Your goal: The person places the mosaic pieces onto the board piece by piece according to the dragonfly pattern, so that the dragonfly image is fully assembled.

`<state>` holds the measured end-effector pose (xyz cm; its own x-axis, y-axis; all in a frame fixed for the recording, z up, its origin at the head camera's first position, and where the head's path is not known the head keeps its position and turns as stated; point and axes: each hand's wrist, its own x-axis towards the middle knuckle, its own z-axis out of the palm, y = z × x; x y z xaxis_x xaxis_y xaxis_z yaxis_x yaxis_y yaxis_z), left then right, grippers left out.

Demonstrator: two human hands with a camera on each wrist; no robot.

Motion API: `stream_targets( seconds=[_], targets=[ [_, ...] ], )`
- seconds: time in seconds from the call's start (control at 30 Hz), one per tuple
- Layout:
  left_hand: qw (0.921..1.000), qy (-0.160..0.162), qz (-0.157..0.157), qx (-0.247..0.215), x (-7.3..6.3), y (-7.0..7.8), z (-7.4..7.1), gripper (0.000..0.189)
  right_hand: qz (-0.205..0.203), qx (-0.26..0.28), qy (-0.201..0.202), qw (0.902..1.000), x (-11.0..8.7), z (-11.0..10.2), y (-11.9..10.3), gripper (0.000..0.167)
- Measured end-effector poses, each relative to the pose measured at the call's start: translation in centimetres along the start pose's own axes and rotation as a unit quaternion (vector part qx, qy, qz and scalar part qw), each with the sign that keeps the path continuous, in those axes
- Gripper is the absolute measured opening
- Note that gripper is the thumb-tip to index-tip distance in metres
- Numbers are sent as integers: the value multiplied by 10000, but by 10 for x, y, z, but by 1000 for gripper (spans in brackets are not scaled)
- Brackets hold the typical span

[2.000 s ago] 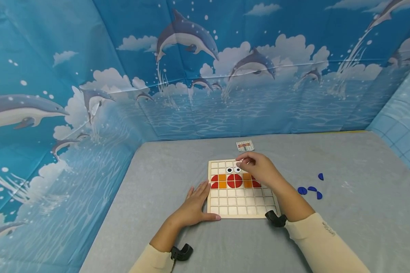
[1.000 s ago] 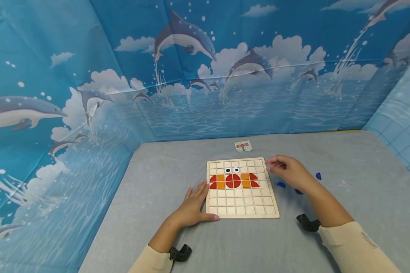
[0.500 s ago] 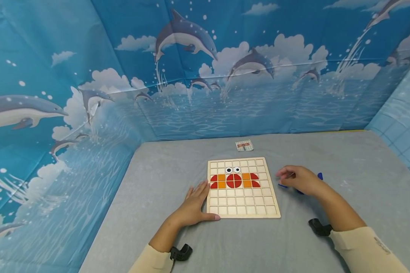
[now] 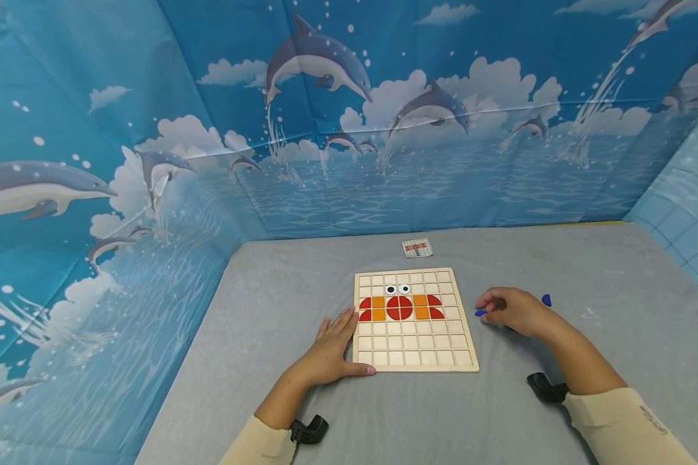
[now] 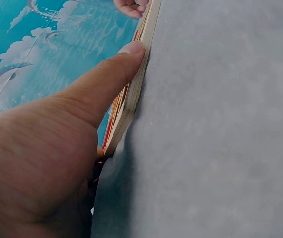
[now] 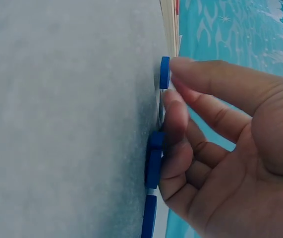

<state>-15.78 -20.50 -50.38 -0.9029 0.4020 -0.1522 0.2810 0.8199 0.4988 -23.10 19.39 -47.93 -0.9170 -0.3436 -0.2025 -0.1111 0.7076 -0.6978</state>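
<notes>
A square wooden grid board [image 4: 413, 342] lies on the grey table. It bears red and orange tiles [image 4: 399, 309] in a band, with two eye tiles [image 4: 397, 290] above. My left hand [image 4: 333, 352] rests at its left side, fingers straight along the edge; the thumb touches the near edge. Right of the board, my right hand [image 4: 514, 312] pinches a small blue rounded tile [image 6: 165, 73] at the tips of thumb and finger, low over the table. More blue tiles [image 6: 153, 161] lie beneath this hand, mostly hidden from the head view.
One blue tile [image 4: 546, 300] shows beyond the right hand. Behind the board lies a small pattern card [image 4: 417, 248] printed with a grid and coloured shapes. A blue dolphin-print curtain [image 4: 349, 174] hangs around the table's back and left side.
My right hand has left the board's top, moved right and lowered to the blue tile, which it now pinches. My left hand has stayed at the board's edge.
</notes>
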Motion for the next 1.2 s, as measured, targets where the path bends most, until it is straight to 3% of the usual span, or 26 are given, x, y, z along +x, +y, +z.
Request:
stream_targets(
  seconds=[0.67,0.87,1.07,1.2],
  targets=[
    [10000,-16,14,-16,1,0,-1,119,-6,-10,101,9999,2,2,7,14],
    [10000,10,-11,-15,1,0,-1,119,30,412,75,9991,1,1,-4,22],
    [10000,22,-40,11,0,0,-1,119,-324,877,51,9956,-3,5,-20,25],
    [10000,-2,-16,-68,0,1,-1,118,-466,897,80,9948,-5,10,-30,20]
  ],
)
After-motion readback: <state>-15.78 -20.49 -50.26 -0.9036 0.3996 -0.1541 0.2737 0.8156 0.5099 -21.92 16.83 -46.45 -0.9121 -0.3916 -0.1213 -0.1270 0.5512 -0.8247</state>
